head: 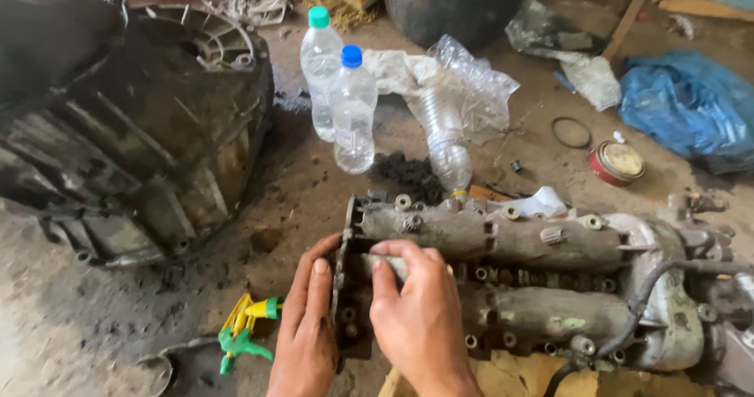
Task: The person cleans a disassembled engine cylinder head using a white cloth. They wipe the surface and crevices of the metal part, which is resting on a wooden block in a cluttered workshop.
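Oily workshop floor point(94, 342) lay everywhere. At six o'clock, left hand point(308, 336) flattened against the cylinder head point(542, 287) end plate; right hand point(416, 311) pinched a small grey tool point(389, 265), which could slip on grease.

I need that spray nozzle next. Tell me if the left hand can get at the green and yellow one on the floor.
Probably yes. The left hand rests on the engine part's end, and the spray nozzle lies on bare floor just beside it, with nothing between them.
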